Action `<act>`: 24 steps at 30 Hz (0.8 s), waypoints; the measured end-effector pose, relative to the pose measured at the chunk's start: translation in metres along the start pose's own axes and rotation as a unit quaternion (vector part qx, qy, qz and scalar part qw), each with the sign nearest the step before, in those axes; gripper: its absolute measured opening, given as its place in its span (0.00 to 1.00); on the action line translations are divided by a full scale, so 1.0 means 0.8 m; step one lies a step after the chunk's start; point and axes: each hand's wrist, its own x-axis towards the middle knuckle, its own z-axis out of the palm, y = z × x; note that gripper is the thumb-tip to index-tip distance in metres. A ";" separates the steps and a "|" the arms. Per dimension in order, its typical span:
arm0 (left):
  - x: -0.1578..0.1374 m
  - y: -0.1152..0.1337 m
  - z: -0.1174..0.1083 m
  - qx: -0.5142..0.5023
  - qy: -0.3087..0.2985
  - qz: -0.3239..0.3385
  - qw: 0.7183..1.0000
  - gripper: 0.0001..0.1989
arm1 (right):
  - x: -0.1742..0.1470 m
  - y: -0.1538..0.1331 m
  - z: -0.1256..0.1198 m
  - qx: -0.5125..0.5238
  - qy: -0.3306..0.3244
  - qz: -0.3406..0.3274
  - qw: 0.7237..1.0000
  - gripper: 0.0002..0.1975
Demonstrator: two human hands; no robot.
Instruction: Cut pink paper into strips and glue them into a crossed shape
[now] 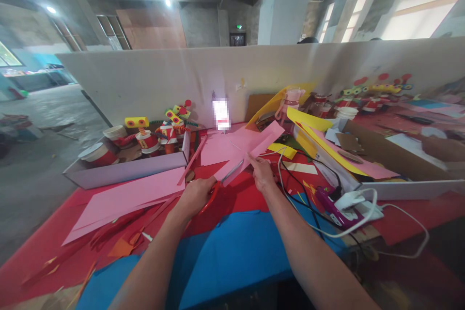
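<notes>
My left hand [199, 194] is closed round the red handles of a pair of scissors [211, 199]. Their metal blades point away to the right and lie along a strip of pink paper [268, 140]. Between the fingers of my right hand [262, 173] that strip is pinched near its middle, held tilted above the table. Behind it a larger pink sheet [214, 147] lies flat. More pink sheets [127, 201] are spread to the left of my left hand. Whether the blades are open or closed cannot be made out.
On the left, a white box [127, 170] holds red cups and yellow figures. At right stand another box [410, 189] with paper pieces and a purple power strip [336, 210] with cables. Blue cloth [232, 252] covers the front edge. A white partition [174, 77] rises behind.
</notes>
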 end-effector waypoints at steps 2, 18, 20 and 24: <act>0.000 0.001 -0.002 -0.006 -0.002 -0.003 1.000 0.08 | 0.003 -0.003 -0.003 0.002 0.009 -0.004 1.000 0.22; 0.000 -0.002 0.001 -0.007 -0.001 0.001 1.000 0.07 | 0.020 -0.001 -0.022 -0.031 0.053 -0.060 0.996 0.20; 0.000 -0.003 0.002 -0.011 0.004 0.002 1.000 0.07 | 0.021 0.001 -0.023 -0.031 0.058 -0.061 0.996 0.20; 0.002 -0.003 0.004 -0.015 0.010 0.003 1.000 0.08 | 0.022 0.004 -0.023 -0.034 0.059 -0.063 0.996 0.20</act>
